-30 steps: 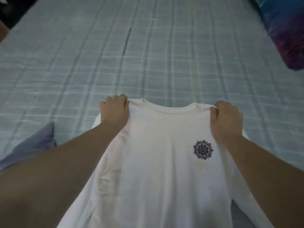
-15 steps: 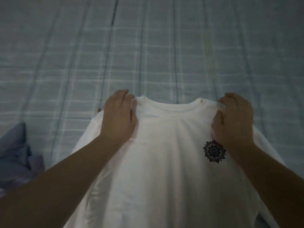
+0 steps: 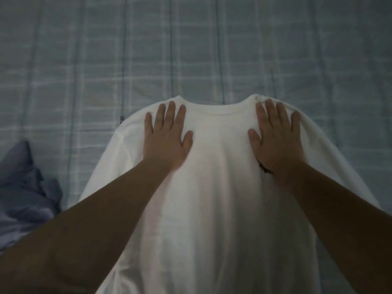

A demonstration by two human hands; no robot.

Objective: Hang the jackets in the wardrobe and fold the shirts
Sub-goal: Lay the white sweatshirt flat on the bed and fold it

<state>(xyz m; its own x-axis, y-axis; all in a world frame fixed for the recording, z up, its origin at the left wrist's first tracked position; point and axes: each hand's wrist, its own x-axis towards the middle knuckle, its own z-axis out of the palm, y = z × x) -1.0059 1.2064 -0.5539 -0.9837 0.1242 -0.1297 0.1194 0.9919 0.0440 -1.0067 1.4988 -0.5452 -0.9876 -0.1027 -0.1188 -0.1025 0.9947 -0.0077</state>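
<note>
White shirt [image 3: 214, 209] spread flat under both hands, not yet folded.
Left hand [image 3: 167, 139] and right hand [image 3: 275, 143] lie spread, palms down, on its shoulders either side of the collar [image 3: 216, 107]; the bed [image 3: 191, 49] stretches beyond the fingertips. Crumpled grey-blue garment [image 3: 23, 187] sits outside the left forearm. No fold made; no jackets or wardrobe in view.

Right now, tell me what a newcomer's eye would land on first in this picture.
The white shirt dominates, spread across the middle of the checked bedsheet. The left hand and right hand press flat on it with straight fingers, either side of the collar. A crumpled grey-blue cloth lies at the left edge.
</note>
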